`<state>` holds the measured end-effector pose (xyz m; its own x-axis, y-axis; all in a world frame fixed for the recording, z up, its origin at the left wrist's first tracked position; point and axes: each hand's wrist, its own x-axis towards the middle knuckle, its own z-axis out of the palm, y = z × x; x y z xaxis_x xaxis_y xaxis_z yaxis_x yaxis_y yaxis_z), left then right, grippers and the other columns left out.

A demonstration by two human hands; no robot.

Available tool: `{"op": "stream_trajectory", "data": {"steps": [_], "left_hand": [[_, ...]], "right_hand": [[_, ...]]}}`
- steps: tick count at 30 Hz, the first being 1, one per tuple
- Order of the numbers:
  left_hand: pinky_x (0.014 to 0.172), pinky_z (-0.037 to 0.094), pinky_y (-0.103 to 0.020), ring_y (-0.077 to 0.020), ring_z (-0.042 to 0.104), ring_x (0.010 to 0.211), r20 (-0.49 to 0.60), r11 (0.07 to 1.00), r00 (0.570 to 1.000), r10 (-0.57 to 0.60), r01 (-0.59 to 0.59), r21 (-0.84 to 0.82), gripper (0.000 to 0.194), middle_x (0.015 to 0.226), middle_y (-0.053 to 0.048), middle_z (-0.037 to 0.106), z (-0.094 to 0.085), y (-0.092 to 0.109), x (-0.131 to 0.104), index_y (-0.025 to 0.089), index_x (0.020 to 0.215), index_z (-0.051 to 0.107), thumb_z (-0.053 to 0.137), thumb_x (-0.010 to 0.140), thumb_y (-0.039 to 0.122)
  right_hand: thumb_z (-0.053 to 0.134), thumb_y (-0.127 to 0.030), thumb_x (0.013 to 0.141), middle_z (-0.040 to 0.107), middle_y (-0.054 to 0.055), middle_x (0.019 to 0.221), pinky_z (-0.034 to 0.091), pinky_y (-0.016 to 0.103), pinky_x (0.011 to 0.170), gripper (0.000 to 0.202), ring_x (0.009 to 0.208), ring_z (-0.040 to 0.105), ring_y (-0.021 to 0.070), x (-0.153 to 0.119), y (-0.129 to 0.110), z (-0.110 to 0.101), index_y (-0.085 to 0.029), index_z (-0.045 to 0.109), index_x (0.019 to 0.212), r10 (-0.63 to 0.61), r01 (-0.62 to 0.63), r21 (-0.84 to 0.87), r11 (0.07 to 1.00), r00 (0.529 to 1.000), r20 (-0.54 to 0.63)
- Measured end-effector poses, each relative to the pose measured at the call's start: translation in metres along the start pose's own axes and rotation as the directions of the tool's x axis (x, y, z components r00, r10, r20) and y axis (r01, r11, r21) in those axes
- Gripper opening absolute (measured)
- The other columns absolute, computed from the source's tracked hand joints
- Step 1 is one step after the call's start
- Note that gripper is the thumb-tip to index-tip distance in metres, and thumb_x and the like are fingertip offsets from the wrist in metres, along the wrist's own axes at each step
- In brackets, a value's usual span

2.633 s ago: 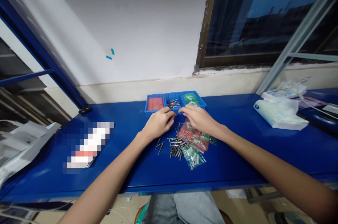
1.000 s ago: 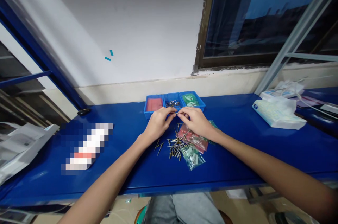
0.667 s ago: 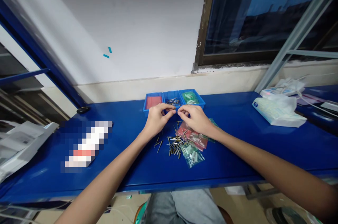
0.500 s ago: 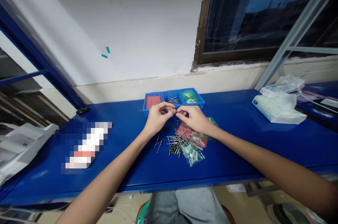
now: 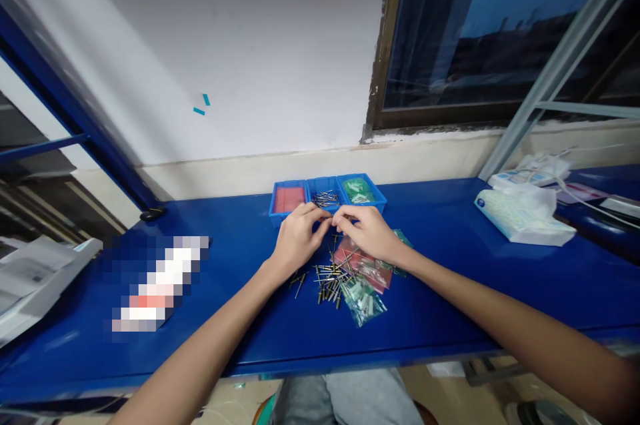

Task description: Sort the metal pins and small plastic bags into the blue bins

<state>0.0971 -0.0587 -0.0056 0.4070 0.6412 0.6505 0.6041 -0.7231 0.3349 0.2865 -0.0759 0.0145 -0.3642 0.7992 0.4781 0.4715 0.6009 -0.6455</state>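
Note:
My left hand (image 5: 299, 236) and my right hand (image 5: 369, 230) meet just in front of three joined blue bins (image 5: 283, 217). Both hands pinch thumb to fingertips, almost touching each other; whatever lies between the fingertips is too small to make out. Below them a pile of thin metal pins with brass-coloured sleeves (image 5: 329, 283) is spread on the table. Red plastic bags (image 5: 376, 269) lie partly under my right hand. Nearer to me is a clear green bag with white pieces in it (image 5: 364, 305).
The bins hold red bags (image 5: 290, 199), metal pins (image 5: 325, 199) and green bags (image 5: 359, 190). On the blue table (image 5: 435, 305), a tissue pack (image 5: 520, 218) stands to the right. A blurred-out item (image 5: 165, 285) and white papers (image 5: 45, 278) lie to the left.
My hands stay pinched together in front of the bins; the fingers of both have shifted slightly. The whole view has tipped a little, so the table sits lower.

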Motion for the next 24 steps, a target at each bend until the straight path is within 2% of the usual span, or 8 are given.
{"op": "stream_trajectory", "data": {"steps": [6,11,14,17,20,24], "left_hand": [[0.068,0.05,-0.029,-0.015,0.065,0.073,-0.013,0.947,0.987,-0.159,0.148,-0.285,0.01,0.085,-0.002,0.073,0.0,0.003,0.004,0.019,0.098,0.07,0.063,0.091,0.021],[0.061,0.047,-0.025,-0.014,0.063,0.07,-0.006,0.925,0.984,-0.179,0.166,-0.342,0.008,0.083,-0.003,0.071,0.003,0.002,0.004,0.017,0.092,0.064,0.065,0.091,0.025],[0.066,0.051,-0.028,-0.0147,0.064,0.073,-0.002,0.954,0.993,-0.122,0.116,-0.276,0.011,0.087,-0.003,0.071,-0.002,-0.001,0.005,0.017,0.097,0.064,0.066,0.092,0.027],[0.078,0.052,-0.033,-0.0179,0.064,0.084,-0.065,0.994,0.997,-0.035,0.028,-0.101,0.022,0.098,-0.006,0.07,-0.013,-0.011,0.009,0.018,0.109,0.062,0.069,0.09,0.026],[0.078,0.051,-0.033,-0.017,0.062,0.081,-0.118,0.999,0.992,-0.041,0.043,0.016,0.016,0.096,-0.005,0.069,-0.024,-0.027,0.011,0.017,0.107,0.064,0.065,0.091,0.02],[0.08,0.05,-0.035,-0.0209,0.062,0.087,-0.044,0.987,0.998,-0.052,0.058,0.148,0.012,0.095,-0.006,0.07,-0.026,-0.042,0.009,0.018,0.103,0.069,0.065,0.093,0.023]], "right_hand": [[0.058,-0.017,0.086,0.072,0.004,0.086,0.047,0.03,0.074,0.012,0.077,0.064,0.0162,0.004,0.009,0.002,-0.019,0.066,0.094,-0.005,-0.001,-0.086,0.996,0.998,-0.068],[0.059,-0.023,0.09,0.072,0.002,0.082,0.044,0.029,0.069,0.01,0.071,0.062,0.0152,0.003,0.012,-0.001,-0.02,0.068,0.086,0.019,-0.019,-0.072,0.997,1.0,0.0],[0.055,-0.025,0.094,0.07,0.002,0.082,0.043,0.029,0.07,0.016,0.073,0.06,0.0155,0.006,0.013,-0.005,-0.02,0.067,0.085,-0.05,0.049,-0.158,0.986,0.999,0.001],[0.048,-0.024,0.098,0.069,0.006,0.09,0.042,0.032,0.078,0.021,0.087,0.06,0.0193,0.02,0.019,-0.008,-0.018,0.067,0.09,-0.144,0.13,-0.378,0.917,0.99,-0.01],[0.048,-0.023,0.097,0.07,0.008,0.09,0.041,0.034,0.076,0.022,0.094,0.057,0.0241,0.039,0.026,-0.01,-0.017,0.068,0.09,-0.122,0.097,-0.566,0.819,0.992,-0.007],[0.049,-0.022,0.095,0.069,0.011,0.093,0.041,0.036,0.078,0.019,0.096,0.056,0.0261,0.046,0.036,-0.019,-0.016,0.067,0.096,-0.11,0.095,-0.652,0.753,0.994,0.018]]}}
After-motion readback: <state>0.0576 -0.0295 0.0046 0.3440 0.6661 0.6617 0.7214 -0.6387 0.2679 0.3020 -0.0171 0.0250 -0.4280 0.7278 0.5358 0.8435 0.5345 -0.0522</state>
